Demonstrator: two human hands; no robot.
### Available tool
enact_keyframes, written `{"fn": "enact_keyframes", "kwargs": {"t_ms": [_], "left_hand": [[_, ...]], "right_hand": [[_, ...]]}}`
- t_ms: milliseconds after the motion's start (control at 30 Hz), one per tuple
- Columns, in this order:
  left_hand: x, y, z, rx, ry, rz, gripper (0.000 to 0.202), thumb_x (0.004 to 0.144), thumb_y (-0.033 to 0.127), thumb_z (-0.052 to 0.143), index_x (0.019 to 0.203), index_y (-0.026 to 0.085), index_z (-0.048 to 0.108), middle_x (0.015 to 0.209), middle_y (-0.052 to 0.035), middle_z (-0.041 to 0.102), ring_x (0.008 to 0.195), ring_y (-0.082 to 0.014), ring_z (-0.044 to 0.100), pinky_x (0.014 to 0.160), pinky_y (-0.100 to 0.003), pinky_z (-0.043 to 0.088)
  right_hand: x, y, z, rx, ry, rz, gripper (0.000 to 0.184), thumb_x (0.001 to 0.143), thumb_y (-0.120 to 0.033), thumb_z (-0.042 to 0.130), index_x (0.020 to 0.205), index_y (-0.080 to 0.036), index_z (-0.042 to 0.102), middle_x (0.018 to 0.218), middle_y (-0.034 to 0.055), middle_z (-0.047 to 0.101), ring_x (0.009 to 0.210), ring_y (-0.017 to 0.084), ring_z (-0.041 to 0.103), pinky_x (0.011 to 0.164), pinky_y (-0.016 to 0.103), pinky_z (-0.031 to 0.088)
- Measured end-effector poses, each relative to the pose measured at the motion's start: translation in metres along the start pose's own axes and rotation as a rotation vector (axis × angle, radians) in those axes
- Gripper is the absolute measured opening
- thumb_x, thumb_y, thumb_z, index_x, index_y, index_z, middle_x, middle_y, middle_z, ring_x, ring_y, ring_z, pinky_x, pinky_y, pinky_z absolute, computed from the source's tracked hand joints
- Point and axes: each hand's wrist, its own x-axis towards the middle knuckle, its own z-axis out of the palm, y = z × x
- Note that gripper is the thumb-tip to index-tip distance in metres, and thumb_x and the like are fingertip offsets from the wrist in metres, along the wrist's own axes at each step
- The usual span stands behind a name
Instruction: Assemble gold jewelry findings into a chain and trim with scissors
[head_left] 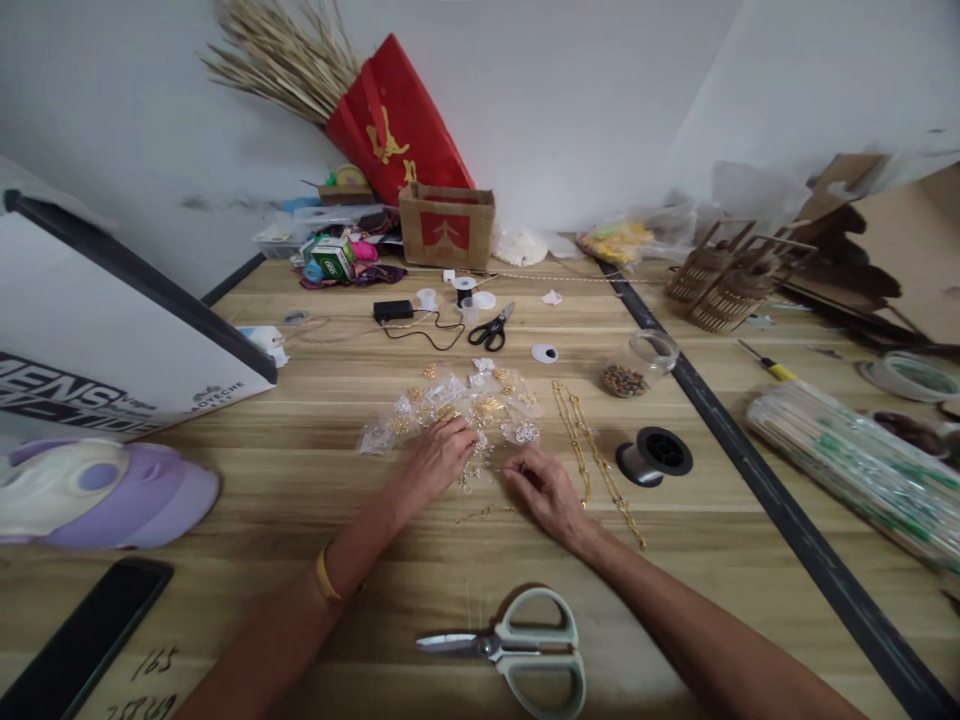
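My left hand (445, 452) is closed, its bent fingers pressed together at the edge of a pile of small bead packets (450, 392). Loose silvery beads (480, 462) lie just beside its fingertips. Across a small gap, my right hand (546, 490) is closed in a pinch of thumb and forefinger; whatever sits in the pinch is too fine to name. Below the hands is a short gold chain (486, 513). A longer gold beaded chain (592, 455) stretches along the table right of my right hand. Nearer me rest pale-handled scissors (517, 645).
A wire spool (654, 456) and a glass jar of beads (637, 368) stand to the right. Black-handled scissors (491, 330) lie behind the packets. At left are a large white box (112, 330), a purple cap (127, 495) and a dark phone (90, 635).
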Motion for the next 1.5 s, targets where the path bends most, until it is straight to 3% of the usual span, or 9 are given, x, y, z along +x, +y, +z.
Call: {"fn": "enact_keyframes", "kwargs": {"t_ms": [267, 467, 600, 800, 1100, 1233, 1367, 1500], "left_hand": [[-0.017, -0.005, -0.008, -0.157, 0.051, -0.138, 0.01, 0.081, 0.015, 0.058, 0.083, 0.018, 0.067, 0.084, -0.0035, 0.065, 0.082, -0.0172, 0.06, 0.076, -0.029, 0.046], [-0.028, 0.021, -0.004, -0.231, 0.03, -0.087, 0.015, 0.08, 0.02, 0.06, 0.093, 0.017, 0.066, 0.092, -0.0057, 0.065, 0.088, -0.0181, 0.059, 0.08, -0.029, 0.046], [-0.03, 0.035, 0.001, -0.315, 0.064, -0.079, 0.01, 0.082, 0.021, 0.057, 0.085, 0.018, 0.066, 0.085, -0.0041, 0.065, 0.082, -0.0165, 0.06, 0.077, -0.028, 0.046], [-0.031, 0.038, 0.002, -0.439, 0.126, -0.093, 0.012, 0.081, 0.014, 0.055, 0.073, 0.017, 0.063, 0.074, -0.0023, 0.065, 0.073, -0.0141, 0.058, 0.071, -0.025, 0.045], [-0.033, 0.039, 0.001, -0.372, 0.091, -0.132, 0.012, 0.076, 0.01, 0.054, 0.068, 0.017, 0.06, 0.069, -0.0014, 0.063, 0.067, -0.0135, 0.056, 0.064, -0.024, 0.043], [-0.032, 0.031, -0.005, -0.333, 0.023, -0.132, 0.013, 0.078, 0.011, 0.052, 0.072, 0.018, 0.061, 0.074, -0.0018, 0.064, 0.072, -0.0145, 0.058, 0.068, -0.025, 0.044], [-0.032, 0.009, -0.017, -0.273, 0.036, -0.216, 0.013, 0.078, 0.014, 0.055, 0.087, 0.018, 0.062, 0.084, -0.0029, 0.063, 0.074, -0.0146, 0.059, 0.07, -0.026, 0.046], [-0.039, -0.01, -0.022, -0.164, -0.03, -0.198, 0.014, 0.073, 0.013, 0.061, 0.086, 0.017, 0.063, 0.084, -0.0035, 0.061, 0.077, -0.0174, 0.058, 0.073, -0.029, 0.046]], "right_hand": [[-0.001, 0.003, 0.001, -0.006, -0.014, 0.007, 0.017, 0.087, -0.026, 0.051, 0.074, -0.018, 0.057, 0.068, 0.0012, 0.053, 0.064, 0.014, 0.049, 0.059, 0.024, 0.038], [-0.002, 0.001, 0.0, -0.008, -0.033, -0.012, 0.017, 0.087, -0.029, 0.051, 0.077, -0.018, 0.058, 0.069, 0.0026, 0.055, 0.065, 0.015, 0.052, 0.06, 0.027, 0.041], [-0.003, -0.004, -0.001, 0.007, -0.052, -0.057, 0.016, 0.089, -0.029, 0.05, 0.08, -0.019, 0.059, 0.072, 0.0039, 0.057, 0.067, 0.016, 0.053, 0.062, 0.028, 0.043], [-0.003, -0.005, 0.001, -0.005, -0.064, -0.085, 0.013, 0.088, -0.026, 0.051, 0.081, -0.018, 0.059, 0.072, 0.0042, 0.057, 0.067, 0.016, 0.053, 0.062, 0.028, 0.043], [-0.004, -0.007, 0.002, -0.077, -0.117, -0.137, 0.015, 0.09, -0.023, 0.047, 0.083, -0.019, 0.06, 0.076, 0.0059, 0.058, 0.069, 0.017, 0.054, 0.063, 0.028, 0.044], [-0.004, -0.01, 0.001, -0.114, -0.118, -0.148, 0.018, 0.091, -0.023, 0.044, 0.082, -0.018, 0.059, 0.076, 0.0066, 0.058, 0.069, 0.017, 0.053, 0.063, 0.029, 0.043], [-0.004, -0.006, 0.001, -0.102, -0.098, -0.119, 0.016, 0.091, -0.023, 0.044, 0.082, -0.019, 0.057, 0.075, 0.0058, 0.058, 0.068, 0.017, 0.053, 0.063, 0.029, 0.043], [-0.003, -0.002, 0.002, -0.09, -0.078, -0.1, 0.014, 0.09, -0.024, 0.046, 0.082, -0.019, 0.056, 0.073, 0.0051, 0.057, 0.068, 0.017, 0.052, 0.063, 0.028, 0.043]]}}
